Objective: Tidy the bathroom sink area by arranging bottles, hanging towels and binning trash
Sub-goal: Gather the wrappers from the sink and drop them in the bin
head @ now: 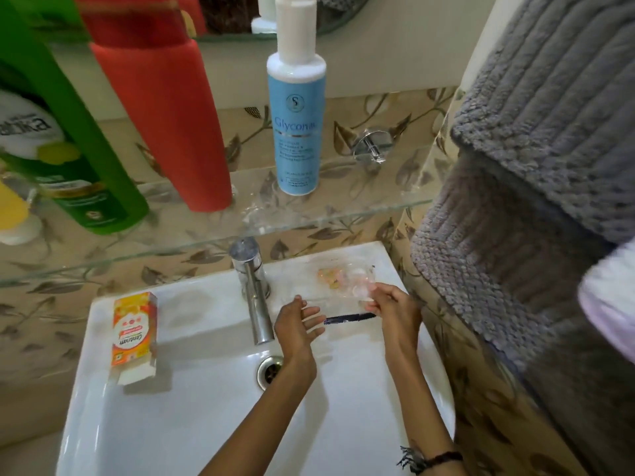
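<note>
Tap (pixel 253 297) and towel (pixel 508 235) flank open basin (pixel 206 407).

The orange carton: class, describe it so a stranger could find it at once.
Start at the white ceramic sink. Left of its chrome tap, on the rim, lies the orange cardboard carton. It is the only box here; the bottles stand on the shelf above.

Home bathroom, I'd say. I see a white sink (pixel 192 407) with chrome tap (pixel 252 290), a glass shelf (pixel 343 209) carrying toiletry bottles (pixel 296 108) (mirror edge above), leaf-patterned wall tiles (pixel 378 121), and a grey towel (pixel 536 166) hanging at right.
</note>
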Demonstrator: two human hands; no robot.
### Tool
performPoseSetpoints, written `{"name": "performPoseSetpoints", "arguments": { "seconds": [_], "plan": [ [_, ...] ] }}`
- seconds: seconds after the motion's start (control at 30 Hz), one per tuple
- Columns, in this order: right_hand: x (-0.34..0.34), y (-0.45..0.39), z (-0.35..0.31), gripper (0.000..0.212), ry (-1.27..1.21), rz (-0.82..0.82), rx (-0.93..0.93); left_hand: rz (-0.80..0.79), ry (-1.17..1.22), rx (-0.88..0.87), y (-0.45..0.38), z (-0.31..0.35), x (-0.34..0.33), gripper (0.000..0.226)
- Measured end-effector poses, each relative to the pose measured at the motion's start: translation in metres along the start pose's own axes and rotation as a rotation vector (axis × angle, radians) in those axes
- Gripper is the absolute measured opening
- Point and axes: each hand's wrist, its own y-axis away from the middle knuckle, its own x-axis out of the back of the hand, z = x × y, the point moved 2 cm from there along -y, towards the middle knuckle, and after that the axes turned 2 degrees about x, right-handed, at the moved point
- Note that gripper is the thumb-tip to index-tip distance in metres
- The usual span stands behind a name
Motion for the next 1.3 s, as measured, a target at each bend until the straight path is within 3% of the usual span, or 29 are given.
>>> {"name": "performPoseSetpoints", "arguments": {
  "seconds": [0.17,0.4,0.67,0.8,1.1,1.3],
  "plan": [
    [0.052,0.055,-0.011,0.005,-0.208,0.060,0.032,-0.069,0.040,-0.114,0.058,-0.015,0.023,0.020],
    [0.077,0.167,-0.016,0.013,-0.286,-0.124,0.064,-0.076,0.193,-0.266,0.157,-0.026,0.095,0.015],
    [0.033,0.273,0.010,0.006,-0.367,-0.406,-0.071,0.140,0.261,-0.495,0.221,-0.014,0.229,0.023],
    [-0.004,0.317,0.032,0.005,-0.331,-0.553,-0.155,0.245,0.251,-0.582,0.236,-0.008,0.294,0.014],
    [-0.101,0.408,0.109,0.008,-0.134,-0.806,-0.237,0.528,0.339,-0.452,0.209,-0.012,0.444,0.020],
    [-0.182,0.443,0.223,0.009,0.050,-0.798,-0.350,0.629,0.258,-0.158,0.115,-0.038,0.562,0.019]
  ]
}}
